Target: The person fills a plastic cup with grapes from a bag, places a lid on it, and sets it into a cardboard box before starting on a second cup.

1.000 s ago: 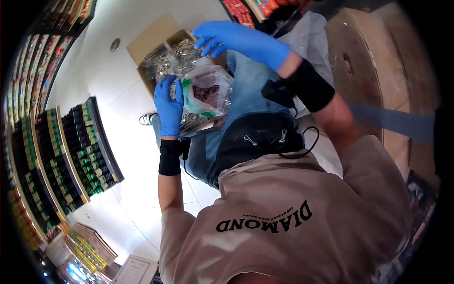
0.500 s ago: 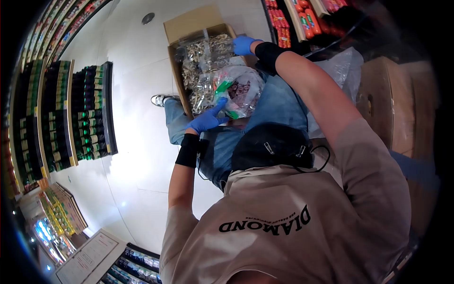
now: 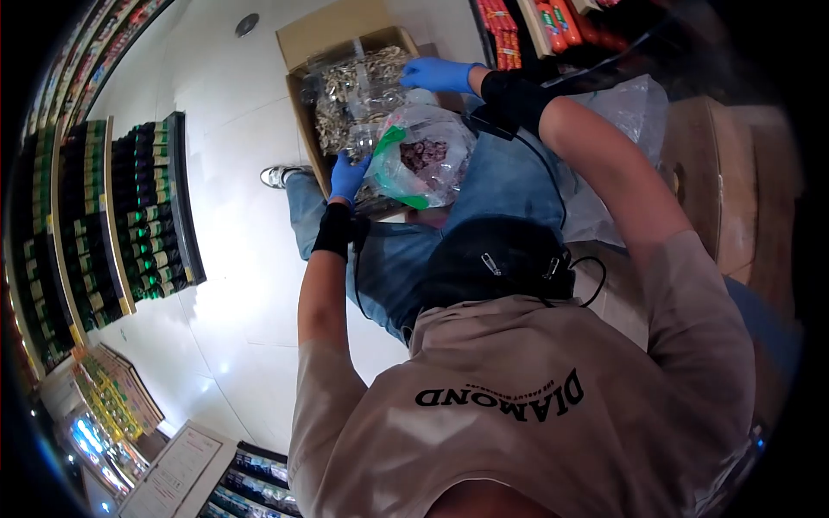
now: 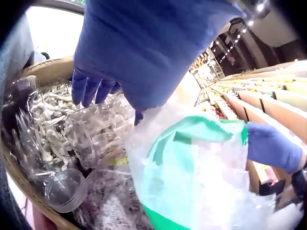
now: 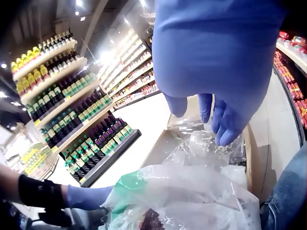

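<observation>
A clear plastic bag (image 3: pixel 449 142) with a green band and dark reddish-purple pieces inside sits at the near right part of an open cardboard box (image 3: pixel 298 104). My gloved left hand (image 3: pixel 348 179) is at the bag's green-edged side; in the left wrist view its fingers (image 4: pixel 91 91) reach down over the box, the thumb beside the bag. My gloved right hand (image 3: pixel 440 75) is over the box's far right corner, fingers (image 5: pixel 225 125) pointing down at crinkled clear plastic. Pale dried pieces (image 4: pixel 50 120) in clear wrapping fill the box. A round clear plastic tub (image 4: pixel 66 190) lies inside it.
The box stands in front of my knees, on the tiled floor (image 3: pixel 246 216). Bottle shelves (image 3: pixel 142 216) rise on the left. Red packaged goods (image 3: pixel 501 34) are at the far right. Beside my right leg are a crumpled plastic sheet (image 3: pixel 617 129) and a large carton (image 3: pixel 704 181).
My right hand comes down from above the bag to the box's far right side, then shifts left over it. My left hand dips to the bag's near edge, then moves up its left side.
</observation>
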`<action>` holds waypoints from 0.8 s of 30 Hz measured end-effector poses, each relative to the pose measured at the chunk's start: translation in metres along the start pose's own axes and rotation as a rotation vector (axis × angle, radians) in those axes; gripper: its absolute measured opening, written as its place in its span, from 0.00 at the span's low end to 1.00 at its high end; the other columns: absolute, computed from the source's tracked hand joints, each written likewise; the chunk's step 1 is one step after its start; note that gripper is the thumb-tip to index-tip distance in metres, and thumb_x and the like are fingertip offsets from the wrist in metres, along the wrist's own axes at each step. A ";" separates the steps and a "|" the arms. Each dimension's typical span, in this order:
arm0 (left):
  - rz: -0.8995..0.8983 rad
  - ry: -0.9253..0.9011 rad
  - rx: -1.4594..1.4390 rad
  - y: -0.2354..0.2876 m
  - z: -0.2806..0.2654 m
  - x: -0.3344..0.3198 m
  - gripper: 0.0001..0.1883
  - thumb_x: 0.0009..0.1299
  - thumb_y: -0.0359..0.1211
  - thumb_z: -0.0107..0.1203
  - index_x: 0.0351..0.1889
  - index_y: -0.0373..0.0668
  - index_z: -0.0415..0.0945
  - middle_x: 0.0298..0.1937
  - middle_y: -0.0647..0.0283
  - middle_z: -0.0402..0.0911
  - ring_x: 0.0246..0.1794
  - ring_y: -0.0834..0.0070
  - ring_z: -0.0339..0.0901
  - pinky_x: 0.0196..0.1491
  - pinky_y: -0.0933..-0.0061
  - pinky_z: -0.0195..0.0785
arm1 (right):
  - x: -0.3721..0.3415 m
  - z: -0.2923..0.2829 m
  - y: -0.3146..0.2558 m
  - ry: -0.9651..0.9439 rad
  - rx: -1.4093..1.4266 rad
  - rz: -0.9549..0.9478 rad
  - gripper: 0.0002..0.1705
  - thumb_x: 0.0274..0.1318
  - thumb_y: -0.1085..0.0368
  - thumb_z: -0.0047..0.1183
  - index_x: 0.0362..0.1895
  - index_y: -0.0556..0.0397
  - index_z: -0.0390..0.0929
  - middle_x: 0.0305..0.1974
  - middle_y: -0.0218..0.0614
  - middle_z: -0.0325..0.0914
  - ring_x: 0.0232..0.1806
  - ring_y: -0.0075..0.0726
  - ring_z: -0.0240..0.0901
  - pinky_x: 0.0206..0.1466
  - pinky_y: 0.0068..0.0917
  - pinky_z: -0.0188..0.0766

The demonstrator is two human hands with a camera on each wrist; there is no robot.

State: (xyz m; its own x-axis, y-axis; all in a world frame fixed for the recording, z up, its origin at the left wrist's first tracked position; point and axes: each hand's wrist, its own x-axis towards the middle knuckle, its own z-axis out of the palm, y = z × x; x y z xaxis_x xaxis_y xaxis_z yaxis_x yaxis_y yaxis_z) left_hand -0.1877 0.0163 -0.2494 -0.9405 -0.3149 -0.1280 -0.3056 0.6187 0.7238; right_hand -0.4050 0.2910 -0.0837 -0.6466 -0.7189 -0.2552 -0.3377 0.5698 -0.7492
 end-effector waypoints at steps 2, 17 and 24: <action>-0.178 -0.164 0.024 0.008 0.007 0.007 0.40 0.58 0.49 0.73 0.62 0.32 0.71 0.53 0.42 0.84 0.56 0.51 0.82 0.55 0.58 0.74 | -0.014 -0.007 -0.012 -0.051 0.021 0.124 0.25 0.67 0.49 0.53 0.55 0.57 0.77 0.48 0.42 0.82 0.46 0.38 0.78 0.53 0.35 0.73; 0.051 0.170 -0.202 0.127 -0.097 -0.053 0.46 0.53 0.35 0.77 0.68 0.31 0.65 0.68 0.46 0.69 0.69 0.63 0.70 0.66 0.65 0.67 | -0.052 0.015 -0.082 0.032 0.180 -0.115 0.37 0.61 0.43 0.63 0.64 0.55 0.74 0.55 0.45 0.81 0.53 0.40 0.80 0.60 0.35 0.74; 0.376 0.073 0.032 0.171 -0.119 -0.109 0.44 0.56 0.35 0.74 0.71 0.36 0.65 0.66 0.48 0.73 0.65 0.54 0.73 0.66 0.59 0.68 | -0.103 0.029 -0.146 -0.112 -0.154 -0.265 0.50 0.56 0.31 0.60 0.71 0.54 0.67 0.61 0.57 0.75 0.59 0.56 0.77 0.64 0.44 0.72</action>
State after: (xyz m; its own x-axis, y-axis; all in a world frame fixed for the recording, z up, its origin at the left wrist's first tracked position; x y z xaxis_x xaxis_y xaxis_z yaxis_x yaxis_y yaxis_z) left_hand -0.1195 0.0708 -0.0314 -0.9751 -0.1115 0.1919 0.0529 0.7228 0.6890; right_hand -0.2698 0.2699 0.0348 -0.4461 -0.8847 -0.1356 -0.5894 0.4044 -0.6993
